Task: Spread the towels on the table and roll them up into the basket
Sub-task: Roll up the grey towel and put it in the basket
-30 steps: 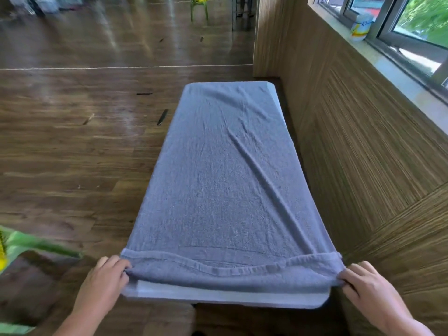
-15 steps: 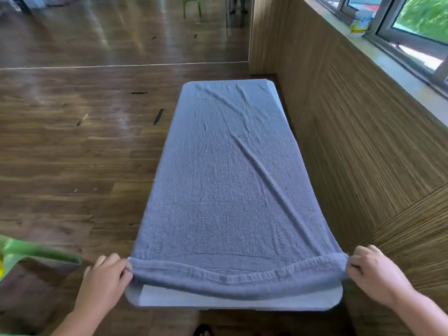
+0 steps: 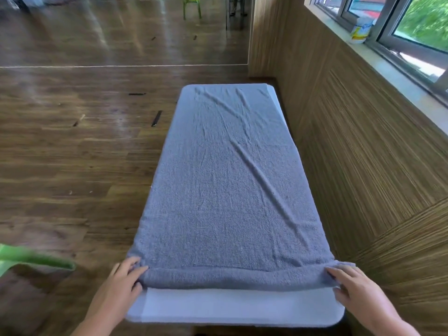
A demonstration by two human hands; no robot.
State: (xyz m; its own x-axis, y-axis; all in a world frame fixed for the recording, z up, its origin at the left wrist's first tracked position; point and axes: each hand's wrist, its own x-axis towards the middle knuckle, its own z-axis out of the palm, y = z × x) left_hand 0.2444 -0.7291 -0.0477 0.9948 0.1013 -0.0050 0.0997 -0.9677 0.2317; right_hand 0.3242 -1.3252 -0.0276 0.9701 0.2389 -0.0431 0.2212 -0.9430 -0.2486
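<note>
A grey-blue towel (image 3: 230, 185) lies spread lengthwise along a narrow white table (image 3: 237, 309), with a long diagonal crease running toward its near right corner. Its near end is turned over into a low roll (image 3: 237, 278) across the table's width. My left hand (image 3: 121, 287) grips the left end of that roll, fingers curled over it. At the roll's right end my right hand (image 3: 354, 289) rests with its fingers on the cloth. A bare strip of table shows in front of the roll.
A wood-panelled wall (image 3: 363, 146) runs close along the table's right side, under a window sill holding a white tub (image 3: 361, 30). Dark wooden floor lies to the left. A green edge, perhaps the basket (image 3: 29, 258), juts in at lower left. A green chair (image 3: 191, 6) stands far back.
The towel's near hem, held lifted at both corners before, has been folded over and pushed away from me into a first roll. More bare table now shows in front of it.
</note>
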